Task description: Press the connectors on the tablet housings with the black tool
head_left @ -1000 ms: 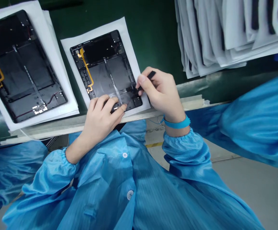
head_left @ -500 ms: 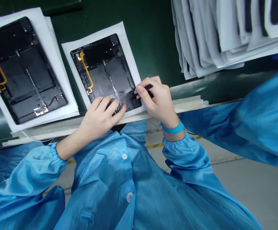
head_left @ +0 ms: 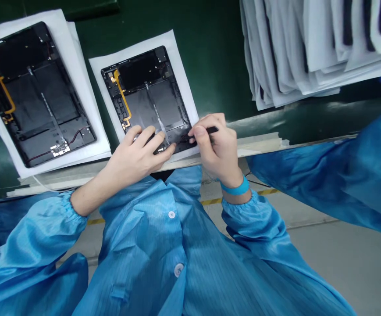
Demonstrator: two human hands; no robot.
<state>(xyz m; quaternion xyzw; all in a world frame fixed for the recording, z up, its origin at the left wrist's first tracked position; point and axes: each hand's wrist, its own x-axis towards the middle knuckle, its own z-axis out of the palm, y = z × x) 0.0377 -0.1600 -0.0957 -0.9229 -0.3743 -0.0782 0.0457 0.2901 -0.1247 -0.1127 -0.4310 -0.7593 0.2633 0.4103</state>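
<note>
An opened black tablet housing (head_left: pixel 140 104) lies on a white foam sheet (head_left: pixel 184 87) in front of me, an orange flex cable (head_left: pixel 123 98) along its left side and a grey ribbon cable (head_left: pixel 154 105) down the middle. My left hand (head_left: pixel 140 151) rests on its lower edge, fingers spread and bent over a small circuit board (head_left: pixel 161 149) that they partly hide. At the lower right corner, my right hand (head_left: pixel 217 147) pinches slim black tweezers (head_left: pixel 213 130), pointing into the housing. Their tips are hard to make out. A blue band circles my right wrist.
A second opened tablet (head_left: pixel 50 109) lies on stacked white sheets at the left. Many white foam sleeves (head_left: pixel 285 52) with dark panels between them stand at the upper right. A blue sleeve (head_left: pixel 357 162) of another person reaches in from the right. Tape (head_left: pixel 259 144) runs along the bench edge.
The whole view has shifted slightly, bench items now a little further right. My right hand has turned and dipped slightly, the tweezers lying lower at the corner. My left hand stays on the housing.
</note>
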